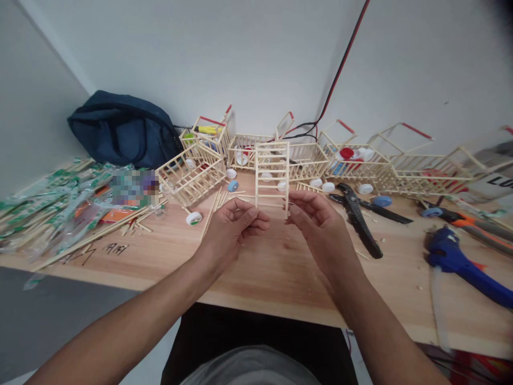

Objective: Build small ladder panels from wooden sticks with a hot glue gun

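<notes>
A small ladder-like frame of thin wooden sticks (272,186) stands upright between my hands, several rungs joining its two long sides. My left hand (230,227) pinches the lower end of its left side. At the lower right end, the thumb and fingers of my right hand (318,224) close on the other side. Right behind the frame are miniature stick carts with bottle-cap wheels, among them a tilted cart (196,176) to the left. A blue bottle cap (233,185) lies just beyond my left hand.
Wrapped chopsticks (60,200) are heaped at the left, before a dark blue bag (124,128). Black cutting pliers (358,222) lie right of my right hand. Farther right are a blue glue gun (460,262) and orange-black pliers (476,227). The table's front edge (256,311) runs below my forearms.
</notes>
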Motion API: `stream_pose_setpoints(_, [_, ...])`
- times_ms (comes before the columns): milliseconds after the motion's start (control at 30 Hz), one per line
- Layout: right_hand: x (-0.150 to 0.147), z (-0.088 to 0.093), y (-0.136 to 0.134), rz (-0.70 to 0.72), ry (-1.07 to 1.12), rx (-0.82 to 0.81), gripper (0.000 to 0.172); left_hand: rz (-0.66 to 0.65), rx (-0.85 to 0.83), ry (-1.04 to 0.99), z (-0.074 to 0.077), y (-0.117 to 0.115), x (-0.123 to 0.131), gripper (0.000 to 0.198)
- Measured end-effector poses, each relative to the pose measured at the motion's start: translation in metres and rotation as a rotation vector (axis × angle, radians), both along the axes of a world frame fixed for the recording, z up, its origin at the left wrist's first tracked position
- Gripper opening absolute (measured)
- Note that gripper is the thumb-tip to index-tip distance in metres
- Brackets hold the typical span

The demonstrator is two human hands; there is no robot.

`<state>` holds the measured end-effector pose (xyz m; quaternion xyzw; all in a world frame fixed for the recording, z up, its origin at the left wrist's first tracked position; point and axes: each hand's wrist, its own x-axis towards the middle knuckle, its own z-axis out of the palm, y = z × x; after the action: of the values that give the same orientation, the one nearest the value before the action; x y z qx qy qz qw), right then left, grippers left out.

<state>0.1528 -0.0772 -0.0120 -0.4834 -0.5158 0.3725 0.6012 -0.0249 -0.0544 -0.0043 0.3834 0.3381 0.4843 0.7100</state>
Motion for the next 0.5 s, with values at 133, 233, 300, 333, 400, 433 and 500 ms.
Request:
stream_pose_setpoints(133, [0.0014,-0.003,0.0009,0.009,-0.053,0.035,0.023,0.006,0.022,0.011,-0.0024,0.0,0.0003,0.022])
stream_pose_setpoints(233, [0.002,-0.0052,0.0019,0.014,-0.027,0.035,0.026,0.006,0.027,0.011,-0.003,-0.0005,0.0007,0.022])
stream_pose_setpoints(300, [0.0021,-0.006,0.0025,0.016,-0.01,0.043,0.031,0.004,0.024,0.008,-0.0028,-0.001,0.0012,0.022])
stream_pose_setpoints(333, [0.0021,-0.0062,0.0026,0.018,-0.01,0.048,0.033,0.004,0.022,0.006,-0.0027,-0.0012,0.0015,0.022])
stream_pose_setpoints(400, [0.0021,-0.0064,0.0028,0.024,-0.022,0.056,0.036,0.005,0.022,0.005,-0.0029,-0.0013,0.0022,0.021])
stream_pose_setpoints(433, [0.0021,-0.0064,0.0028,0.026,-0.03,0.056,0.037,0.006,0.023,0.007,-0.0031,-0.0013,0.0024,0.021])
stream_pose_setpoints(500, [0.0023,-0.0068,0.0029,0.024,-0.042,0.05,0.038,0.008,0.028,0.009,-0.0036,-0.001,0.0028,0.02])
